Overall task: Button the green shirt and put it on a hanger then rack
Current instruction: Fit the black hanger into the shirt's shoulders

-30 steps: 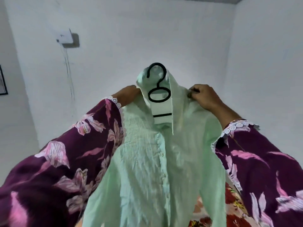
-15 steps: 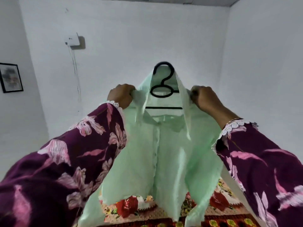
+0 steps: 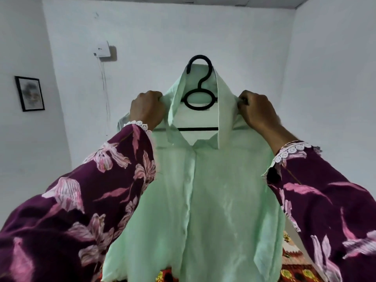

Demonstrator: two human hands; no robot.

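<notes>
Between the hands hangs the shirt (image 3: 203,200) on a black hanger (image 3: 200,92). Left hand (image 3: 147,108) grips the shoulder fabric just left of the raised collar; right hand (image 3: 257,110) pinches the opposite shoulder edge, fingers curled. Collar flaps stand upright beside the hook. Beyond both hands the white wall (image 3: 234,37) lies well apart, with a small box (image 3: 102,50) and a framed picture (image 3: 30,93) off left. Below the hem, patterned cloth (image 3: 293,267) shows.

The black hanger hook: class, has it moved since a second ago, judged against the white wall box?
Cannot tell: the hanger hook sits farther right of the wall box than before, but the head camera itself swung, so that shift may be camera motion.
</notes>
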